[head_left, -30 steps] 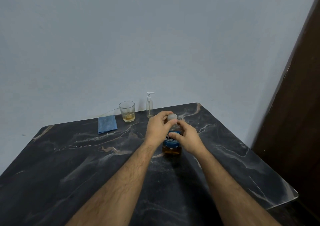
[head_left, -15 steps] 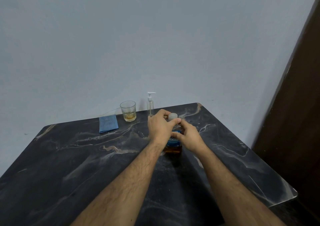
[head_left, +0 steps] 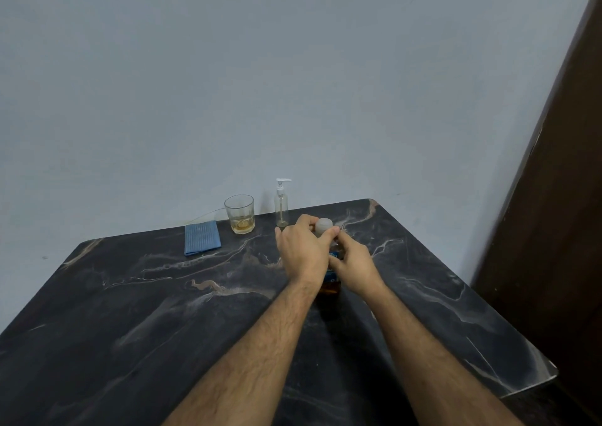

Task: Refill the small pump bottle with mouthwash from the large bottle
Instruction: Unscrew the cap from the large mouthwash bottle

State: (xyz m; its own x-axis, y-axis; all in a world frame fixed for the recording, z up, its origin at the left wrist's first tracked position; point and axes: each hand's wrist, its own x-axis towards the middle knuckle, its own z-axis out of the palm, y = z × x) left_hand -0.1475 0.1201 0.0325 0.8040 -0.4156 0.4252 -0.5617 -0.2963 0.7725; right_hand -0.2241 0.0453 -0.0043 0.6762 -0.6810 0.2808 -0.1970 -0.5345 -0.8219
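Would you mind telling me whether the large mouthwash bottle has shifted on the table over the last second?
No. The large mouthwash bottle stands at the same spot on the table, still right of and nearer than the pump bottle.

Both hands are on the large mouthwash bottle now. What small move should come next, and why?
Probably twist the white cap off: the left hand curls round it while the right hand grips the large mouthwash bottle, which stands upright on the table with its cap on. Nothing can be poured into the small pump bottle until it opens.
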